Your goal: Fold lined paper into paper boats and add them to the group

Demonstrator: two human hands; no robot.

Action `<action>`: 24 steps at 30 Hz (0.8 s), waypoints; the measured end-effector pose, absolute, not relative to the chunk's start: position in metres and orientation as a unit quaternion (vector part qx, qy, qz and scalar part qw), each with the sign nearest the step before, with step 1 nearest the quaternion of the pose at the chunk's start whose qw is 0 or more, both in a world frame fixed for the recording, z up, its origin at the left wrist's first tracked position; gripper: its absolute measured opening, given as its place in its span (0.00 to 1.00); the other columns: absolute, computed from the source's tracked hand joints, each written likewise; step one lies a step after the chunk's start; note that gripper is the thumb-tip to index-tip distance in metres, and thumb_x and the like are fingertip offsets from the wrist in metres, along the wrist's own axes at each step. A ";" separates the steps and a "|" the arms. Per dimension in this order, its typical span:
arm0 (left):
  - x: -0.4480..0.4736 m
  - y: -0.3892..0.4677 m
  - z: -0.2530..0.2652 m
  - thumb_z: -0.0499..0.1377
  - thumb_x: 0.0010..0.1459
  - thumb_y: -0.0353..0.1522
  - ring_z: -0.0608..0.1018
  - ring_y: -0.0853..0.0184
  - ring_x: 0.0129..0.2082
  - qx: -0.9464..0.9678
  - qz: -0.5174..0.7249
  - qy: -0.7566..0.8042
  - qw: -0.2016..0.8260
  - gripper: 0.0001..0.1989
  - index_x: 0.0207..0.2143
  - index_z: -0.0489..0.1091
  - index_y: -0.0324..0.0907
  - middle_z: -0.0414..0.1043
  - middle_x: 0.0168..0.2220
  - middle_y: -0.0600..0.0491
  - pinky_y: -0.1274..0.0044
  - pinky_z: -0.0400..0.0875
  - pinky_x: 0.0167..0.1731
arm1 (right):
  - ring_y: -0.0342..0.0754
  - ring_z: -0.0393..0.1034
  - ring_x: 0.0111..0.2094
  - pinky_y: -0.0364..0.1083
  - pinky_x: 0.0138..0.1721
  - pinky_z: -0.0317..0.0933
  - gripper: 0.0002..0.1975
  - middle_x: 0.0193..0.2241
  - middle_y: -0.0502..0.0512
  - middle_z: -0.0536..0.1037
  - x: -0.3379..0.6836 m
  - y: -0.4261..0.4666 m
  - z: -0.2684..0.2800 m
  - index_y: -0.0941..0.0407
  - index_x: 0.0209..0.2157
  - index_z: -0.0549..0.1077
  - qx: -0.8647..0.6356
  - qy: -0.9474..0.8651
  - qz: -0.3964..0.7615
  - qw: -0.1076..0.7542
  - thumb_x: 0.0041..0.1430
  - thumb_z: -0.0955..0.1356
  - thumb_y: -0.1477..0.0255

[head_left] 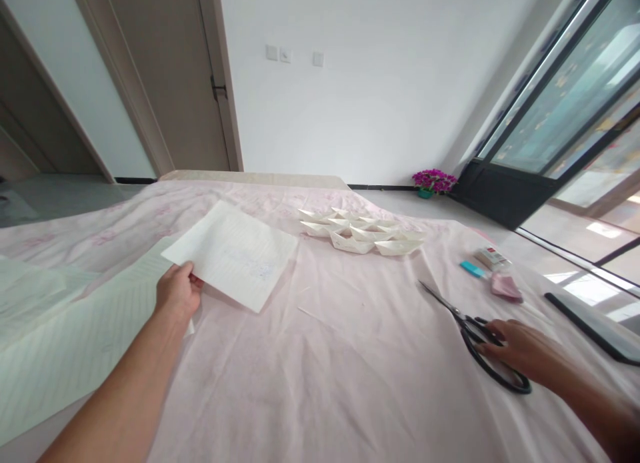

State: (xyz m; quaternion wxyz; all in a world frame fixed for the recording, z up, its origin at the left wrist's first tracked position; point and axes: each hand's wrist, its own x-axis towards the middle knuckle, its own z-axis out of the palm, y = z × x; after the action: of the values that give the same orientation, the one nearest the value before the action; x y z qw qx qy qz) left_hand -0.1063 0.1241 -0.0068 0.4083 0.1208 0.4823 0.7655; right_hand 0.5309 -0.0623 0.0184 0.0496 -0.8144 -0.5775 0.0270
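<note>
My left hand pinches the near left corner of a pale sheet of paper, which is held out above the cloth with faint marks on its surface. On the right, black-handled scissors point away to the upper left, blades together. My right hand has its fingers and thumb on their handle loops. Several folded paper boats stand grouped near the far side of the cloth. Larger lined sheets lie under and beside my left forearm.
A pink cloth covers the table. At the right lie a blue eraser, a small box, a folded pink piece and a dark-edged flat object. Beyond are a flowerpot and a door.
</note>
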 end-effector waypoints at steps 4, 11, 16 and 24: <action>-0.098 0.125 -0.012 0.59 0.42 0.20 0.75 0.72 0.27 0.141 0.765 0.480 0.405 0.09 0.23 0.64 0.41 0.70 0.25 0.57 0.81 0.74 0.31 | 0.60 0.71 0.40 0.53 0.38 0.57 0.09 0.35 0.62 0.77 0.441 -0.050 0.057 0.51 0.31 0.75 -0.752 -0.659 0.003 0.011 0.59 0.64 0.64; -0.094 0.120 -0.019 0.60 0.40 0.20 0.77 0.71 0.32 0.188 0.751 0.478 0.414 0.11 0.28 0.69 0.40 0.74 0.30 0.55 0.80 0.74 0.35 | 0.47 0.71 0.38 0.44 0.39 0.58 0.11 0.43 0.56 0.75 0.257 -0.008 0.055 0.54 0.43 0.72 -0.609 -0.768 0.181 0.078 0.61 0.66 0.64; -0.095 0.120 -0.021 0.60 0.41 0.21 0.77 0.70 0.34 0.207 0.747 0.478 0.412 0.10 0.29 0.71 0.40 0.75 0.33 0.54 0.80 0.75 0.35 | 0.47 0.69 0.40 0.43 0.38 0.55 0.04 0.37 0.54 0.74 0.228 0.013 0.035 0.56 0.36 0.71 -0.576 -0.805 0.135 0.043 0.62 0.65 0.71; -0.097 0.123 -0.026 0.61 0.44 0.23 0.78 0.66 0.37 0.233 0.738 0.480 0.413 0.10 0.31 0.73 0.42 0.76 0.36 0.53 0.77 0.76 0.36 | 0.46 0.69 0.39 0.42 0.33 0.52 0.05 0.41 0.54 0.75 0.209 0.062 0.035 0.55 0.39 0.71 -0.559 -0.824 0.085 0.049 0.64 0.65 0.71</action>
State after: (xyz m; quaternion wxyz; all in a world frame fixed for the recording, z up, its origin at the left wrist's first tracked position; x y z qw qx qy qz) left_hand -0.0968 0.1229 -0.0258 0.4134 0.2332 0.4799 0.7378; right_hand 0.2085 0.0625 0.0346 0.0487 -0.5586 -0.8237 0.0848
